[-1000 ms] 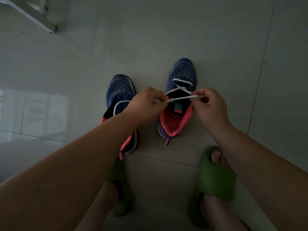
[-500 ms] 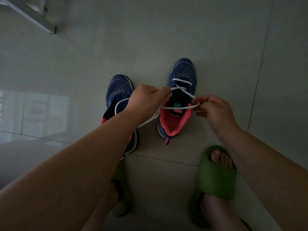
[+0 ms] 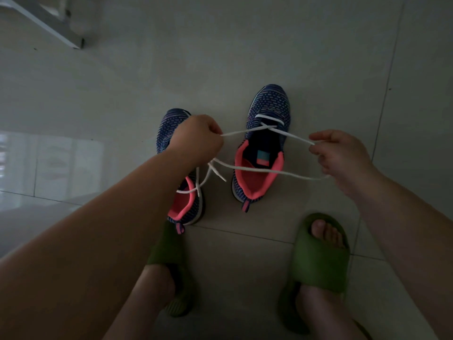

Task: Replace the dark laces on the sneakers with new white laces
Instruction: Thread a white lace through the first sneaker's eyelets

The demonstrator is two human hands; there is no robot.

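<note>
The left hand (image 3: 196, 141) and the right hand (image 3: 340, 153) — each pinching one end of the white lace (image 3: 259, 130) — are now pulling apart toward 9 and 3 o'clock, tightening the first crossing on the right sneaker (image 3: 266, 143) standing at 12 o'clock, so more eyelets are waiting.

Two hands pulling a white lace (image 3: 289, 135) apart, left hand (image 3: 196, 141), right hand (image 3: 340, 153), over the right sneaker (image 3: 267, 104), left sneaker (image 3: 169, 126) beside, green slippers (image 3: 321, 258) below
</note>
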